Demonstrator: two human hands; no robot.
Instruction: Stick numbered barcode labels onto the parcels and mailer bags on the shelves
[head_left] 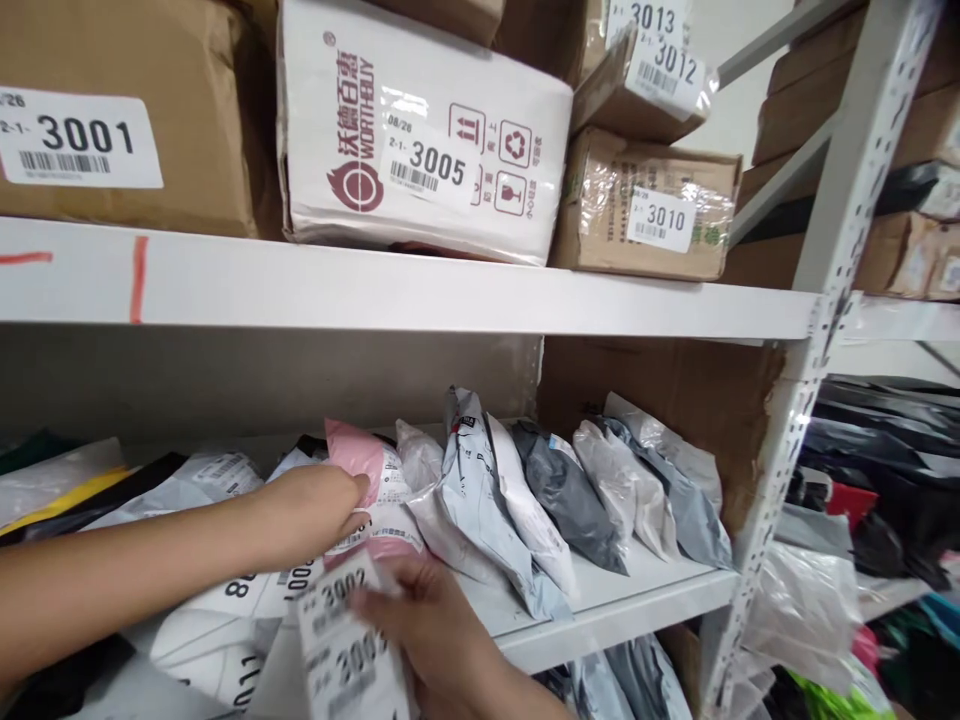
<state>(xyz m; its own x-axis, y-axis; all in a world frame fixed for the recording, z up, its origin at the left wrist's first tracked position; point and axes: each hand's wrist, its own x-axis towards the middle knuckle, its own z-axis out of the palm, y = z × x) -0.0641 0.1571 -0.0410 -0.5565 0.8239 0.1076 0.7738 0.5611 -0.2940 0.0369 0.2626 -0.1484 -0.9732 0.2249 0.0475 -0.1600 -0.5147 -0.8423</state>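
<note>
A sheet of numbered labels (337,655) is pinched in the grip of the right hand (442,622). Just beyond, a pink mailer (386,485) is touched by the left hand (319,505), whose closure cannot be told. Above both, a WORTHBUY carton (420,140) is carried by a shelf (450,297).

A white metal shelf (465,300) with red marks (138,278) along its edge meets a perforated upright (814,370). Pale wall (739,28) shows behind; another shelf (911,320) stands to the right.

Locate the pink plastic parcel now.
The pink parcel is left of centre in the head view, by the left hand and above the white printed label sheet in the right hand.
</note>
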